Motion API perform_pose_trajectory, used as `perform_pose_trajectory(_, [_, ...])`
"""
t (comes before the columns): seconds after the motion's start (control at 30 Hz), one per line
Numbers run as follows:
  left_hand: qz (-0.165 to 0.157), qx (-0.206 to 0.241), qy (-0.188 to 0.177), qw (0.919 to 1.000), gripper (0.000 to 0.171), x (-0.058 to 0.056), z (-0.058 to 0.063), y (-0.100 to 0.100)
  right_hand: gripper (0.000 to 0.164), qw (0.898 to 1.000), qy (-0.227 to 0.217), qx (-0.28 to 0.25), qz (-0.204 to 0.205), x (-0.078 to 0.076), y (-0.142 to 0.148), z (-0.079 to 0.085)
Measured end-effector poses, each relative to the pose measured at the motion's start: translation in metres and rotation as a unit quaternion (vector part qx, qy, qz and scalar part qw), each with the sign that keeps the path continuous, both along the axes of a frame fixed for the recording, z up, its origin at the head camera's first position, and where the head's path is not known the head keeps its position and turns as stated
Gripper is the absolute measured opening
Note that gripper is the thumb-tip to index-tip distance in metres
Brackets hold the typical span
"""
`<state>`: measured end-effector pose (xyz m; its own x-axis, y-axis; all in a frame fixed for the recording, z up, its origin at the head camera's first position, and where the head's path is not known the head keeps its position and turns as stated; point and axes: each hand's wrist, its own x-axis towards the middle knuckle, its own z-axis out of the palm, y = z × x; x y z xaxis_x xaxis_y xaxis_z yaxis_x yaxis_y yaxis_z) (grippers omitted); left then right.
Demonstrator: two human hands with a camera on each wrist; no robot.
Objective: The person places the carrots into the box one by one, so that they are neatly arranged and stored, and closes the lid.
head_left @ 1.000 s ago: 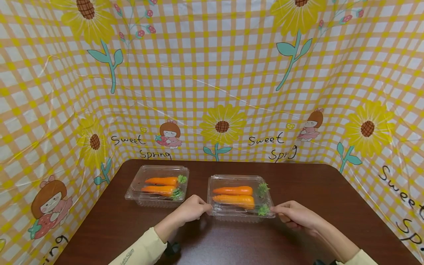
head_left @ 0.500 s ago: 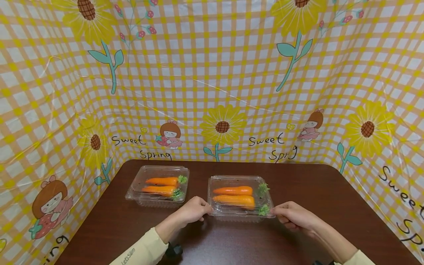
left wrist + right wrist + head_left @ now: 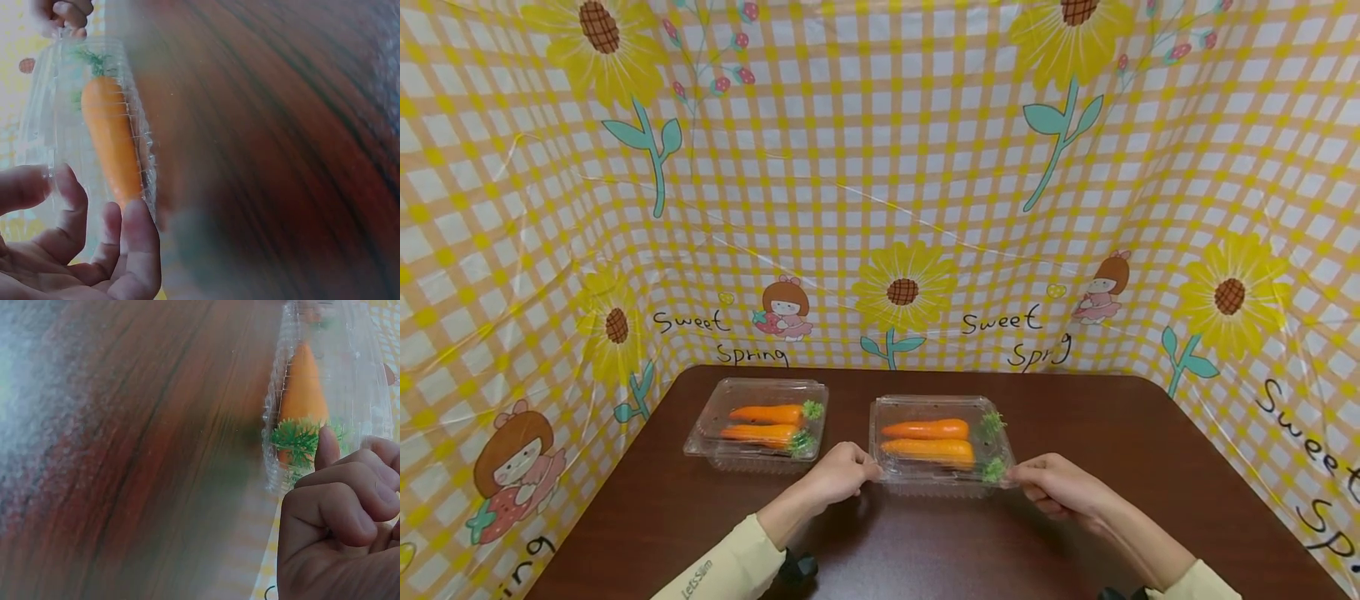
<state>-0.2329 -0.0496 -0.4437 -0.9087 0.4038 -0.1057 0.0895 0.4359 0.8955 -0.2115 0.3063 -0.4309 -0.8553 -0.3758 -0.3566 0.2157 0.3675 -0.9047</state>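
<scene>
A lidded clear plastic box [image 3: 917, 405] stands in the middle of the table in the head view. Two orange carrots [image 3: 928, 452] with green tops at the right end lie inside it. At the box's front left corner, my left hand [image 3: 842, 473] pinches the rim between thumb and forefinger. My right hand [image 3: 1060, 485] pinches the opposite front corner. The left wrist view shows the left fingers [image 3: 142, 234] curled near the box [image 3: 65, 125], with a carrot [image 3: 112, 134] visible through its side. From the right wrist, curled fingers [image 3: 340, 506] partly cover the box's leafy end.
A second clear box [image 3: 722, 396], holding two more carrots [image 3: 767, 413], stands to the left on the dark brown table [image 3: 1075, 408]. Behind and at both sides hangs a yellow checked sheet [image 3: 895, 175] with printed flowers.
My right hand and the box's front right corner have shifted slightly left. The left hand keeps its pinch at the other corner. The second box has stayed put.
</scene>
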Motion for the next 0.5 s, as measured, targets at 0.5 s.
perform_pose_trajectory(0.5, [0.038, 0.011, -0.028, 0.9988, 0.029, -0.013, -0.005, -0.003, 0.03, 1.0, 0.005, -0.016, -0.017, -0.012, -0.004, 0.0])
